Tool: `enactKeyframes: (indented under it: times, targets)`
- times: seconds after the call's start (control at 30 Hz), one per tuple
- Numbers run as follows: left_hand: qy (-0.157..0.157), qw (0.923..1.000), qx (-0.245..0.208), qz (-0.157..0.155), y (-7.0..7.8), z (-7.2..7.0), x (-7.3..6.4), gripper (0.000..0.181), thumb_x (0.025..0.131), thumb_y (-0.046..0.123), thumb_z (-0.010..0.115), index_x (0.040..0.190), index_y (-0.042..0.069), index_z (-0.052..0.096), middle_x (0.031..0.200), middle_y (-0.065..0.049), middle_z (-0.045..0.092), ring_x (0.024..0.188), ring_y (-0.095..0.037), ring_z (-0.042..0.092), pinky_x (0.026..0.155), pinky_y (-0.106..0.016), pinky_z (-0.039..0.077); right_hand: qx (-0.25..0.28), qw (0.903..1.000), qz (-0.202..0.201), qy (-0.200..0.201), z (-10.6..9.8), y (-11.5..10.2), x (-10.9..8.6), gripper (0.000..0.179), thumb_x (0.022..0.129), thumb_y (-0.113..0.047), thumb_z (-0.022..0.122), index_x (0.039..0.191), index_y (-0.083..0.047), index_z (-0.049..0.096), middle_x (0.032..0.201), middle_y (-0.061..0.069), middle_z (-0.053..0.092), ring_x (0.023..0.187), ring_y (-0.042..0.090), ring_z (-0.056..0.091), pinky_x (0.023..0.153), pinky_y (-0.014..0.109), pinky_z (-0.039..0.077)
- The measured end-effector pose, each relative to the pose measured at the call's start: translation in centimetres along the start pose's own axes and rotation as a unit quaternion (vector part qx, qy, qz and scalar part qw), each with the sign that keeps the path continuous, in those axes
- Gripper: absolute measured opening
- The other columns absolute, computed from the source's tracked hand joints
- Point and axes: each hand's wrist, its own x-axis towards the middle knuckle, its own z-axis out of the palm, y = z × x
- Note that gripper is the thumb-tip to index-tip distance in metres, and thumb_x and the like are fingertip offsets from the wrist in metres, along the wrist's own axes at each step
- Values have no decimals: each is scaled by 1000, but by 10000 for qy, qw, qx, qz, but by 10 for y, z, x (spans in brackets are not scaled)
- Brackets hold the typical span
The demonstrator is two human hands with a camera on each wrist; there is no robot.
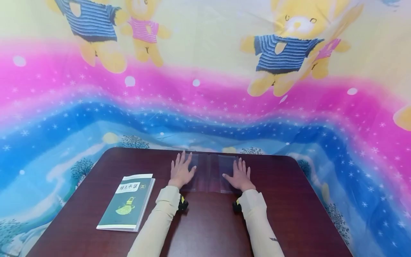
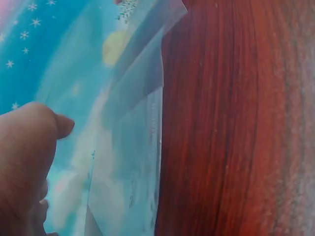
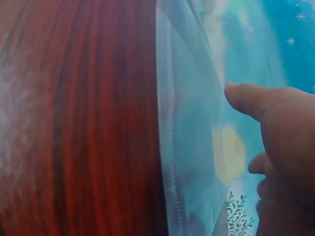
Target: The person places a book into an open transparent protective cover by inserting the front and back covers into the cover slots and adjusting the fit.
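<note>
A clear plastic book cover (image 1: pixel 209 175) lies spread out near the far edge of the dark wooden table. My left hand (image 1: pixel 181 172), fingers straight and spread, rests at its left side. At the right side lies my right hand (image 1: pixel 241 176), its fingers fanned out too. Both wrist views show the transparent sheet with seams along its edge: the plastic cover (image 2: pixel 130 152) beside the left thumb, and the same cover (image 3: pixel 184 113) beside the right thumb. To the left of the left forearm is a green booklet (image 1: pixel 128 200) with a white title label and a yellow-green drawing.
The reddish-brown table (image 1: pixel 289 214) has rounded far corners. Behind it hangs a colourful cloth backdrop (image 1: pixel 205 100) with bears and snowflakes, reaching down around the table's back and sides. Dark wrist devices (image 1: pixel 183 204) sit at the cuffs.
</note>
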Motion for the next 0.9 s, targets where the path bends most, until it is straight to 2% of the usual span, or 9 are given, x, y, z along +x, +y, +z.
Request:
enactKeyframes:
  times: [0.1,0.17,0.2,0.3,0.4,0.5,0.63,0.8,0.9]
  targets:
    - [238,9995,-201,84,-1,-8,-1,58,102,27,58,156,12,42,159,-20,40,144,-40,42,113,-60,38,140,9995,-127,-234,-2,-1,1,91,101,-49,55,160,5,13,168,28,-5,155,46,-7,122,66,-2]
    - [362,9985,-415,47,-4,-18,-4,52,100,20,60,150,8,52,138,-22,62,114,-37,66,91,-53,56,278,9987,-200,-371,-2,-4,1,90,101,-49,56,160,5,15,168,27,-3,155,45,-6,123,65,0]
    - [429,9977,-529,19,-6,-24,-7,48,99,17,61,146,6,56,126,-22,68,94,-34,71,77,-49,59,368,9983,-252,-387,-2,-5,1,89,101,-48,56,160,5,16,168,27,-2,156,45,-4,123,65,3]
    - [654,9950,-749,37,-16,-45,-16,41,96,13,62,136,5,65,105,-17,74,56,-25,60,51,-39,51,918,9940,-472,-356,2,-16,-3,81,103,-42,57,160,4,22,168,26,9,156,44,8,123,63,15]
    - [1005,9925,-603,354,-32,-64,-31,35,92,10,64,127,4,71,110,-17,75,69,-27,68,56,-43,56,1652,9814,-944,-248,11,-35,-9,69,103,-32,59,156,4,34,160,25,35,148,42,35,117,60,34]
    - [1380,9871,-343,735,-54,-76,-51,31,89,5,67,119,1,74,114,-18,74,92,-35,72,69,-50,60,2430,9585,-1435,-405,26,-64,-18,57,104,-26,59,150,4,44,145,22,56,132,37,56,107,53,48]
    - [1667,9825,-236,797,-89,-85,-82,31,86,0,69,116,-3,73,112,-21,72,98,-40,69,75,-55,58,3498,9156,-1713,-1004,48,-110,-31,52,105,-22,59,149,3,47,138,21,62,124,32,64,101,45,54]
    - [1791,9824,-464,261,-129,-101,-125,36,82,-2,71,117,-9,69,116,-31,66,106,-51,63,86,-65,51,4797,8513,-1270,-1707,79,-167,-47,56,102,-15,62,151,5,42,144,26,56,125,37,62,99,46,55]
    - [1747,9820,-670,-241,-149,-112,-143,40,83,-1,70,121,-14,64,119,-37,61,109,-54,59,91,-67,46,5221,8263,-892,-1915,92,-197,-55,61,100,-10,63,152,8,38,147,28,51,124,37,62,97,48,56]
